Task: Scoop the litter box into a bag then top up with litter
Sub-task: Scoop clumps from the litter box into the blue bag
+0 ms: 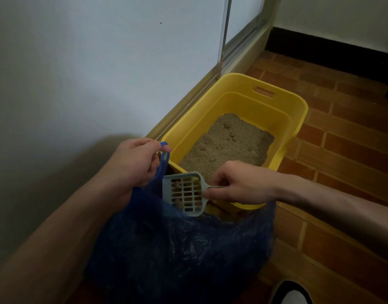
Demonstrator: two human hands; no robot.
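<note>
A yellow litter box (293, 110) stands on the floor against the wall, with sandy litter (230, 143) and a few clumps inside. In front of it hangs a dark blue plastic bag (184, 249). My left hand (133, 161) grips one of the bag's handles and holds the mouth up. My right hand (243, 183) pinches the handle of a pale blue slotted scoop (184, 191). The scoop is tilted over the bag's opening, at the box's near rim. Brown clumps show through its slots.
A white wall and a sliding-door track (212, 77) run along the left of the box. Brick-pattern floor tiles (342, 150) spread to the right. A black-and-white shoe (291, 292) shows at the bottom edge.
</note>
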